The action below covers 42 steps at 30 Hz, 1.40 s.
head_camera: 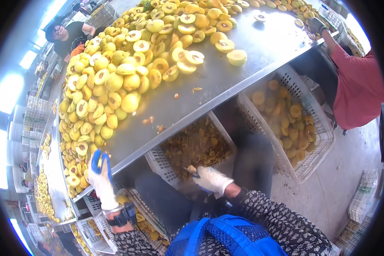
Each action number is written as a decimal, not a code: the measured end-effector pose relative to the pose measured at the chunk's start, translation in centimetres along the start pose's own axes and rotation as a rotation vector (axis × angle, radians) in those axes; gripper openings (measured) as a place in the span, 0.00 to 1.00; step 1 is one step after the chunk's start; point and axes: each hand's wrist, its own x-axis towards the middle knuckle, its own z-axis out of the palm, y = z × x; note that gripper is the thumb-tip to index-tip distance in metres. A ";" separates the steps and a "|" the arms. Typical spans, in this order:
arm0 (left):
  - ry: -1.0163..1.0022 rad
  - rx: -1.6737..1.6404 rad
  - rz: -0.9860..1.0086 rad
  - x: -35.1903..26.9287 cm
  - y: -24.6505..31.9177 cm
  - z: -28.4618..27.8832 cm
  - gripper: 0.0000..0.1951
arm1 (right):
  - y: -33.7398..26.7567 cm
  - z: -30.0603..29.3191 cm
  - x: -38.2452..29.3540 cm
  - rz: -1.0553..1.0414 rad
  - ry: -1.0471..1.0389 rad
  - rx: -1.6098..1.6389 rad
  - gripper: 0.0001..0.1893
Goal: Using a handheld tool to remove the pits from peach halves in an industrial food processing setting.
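Observation:
My left hand [101,174], in a white glove with blue-coated fingers, reaches to the near edge of a heap of halved yellow stone fruit [97,112], which look like peaches or apricots. Its fingers are apart, and yellow fruit shows in the gap between them. In a similar glove, my right hand [212,180] is closed on a small dark tool [193,172], mostly hidden by the fingers. A pale orange scrap [192,168] is at the tool's tip. Directly beyond that hand is a plastic crate [160,163] of brownish fruit scraps and pits [198,147].
The metal table [179,108] has a raised front edge [211,104] above my knees. A white crate [323,134] of fruit halves stands to the right. At the right, a person in a red top [355,86] works; another person [67,36] sits across the table. More crates [96,233] stand lower left.

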 end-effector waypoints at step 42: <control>-0.792 0.994 0.818 7.6 21.3 48.2 0.43 | 1.4 -1.3 -0.5 -0.128 0.131 0.319 0.19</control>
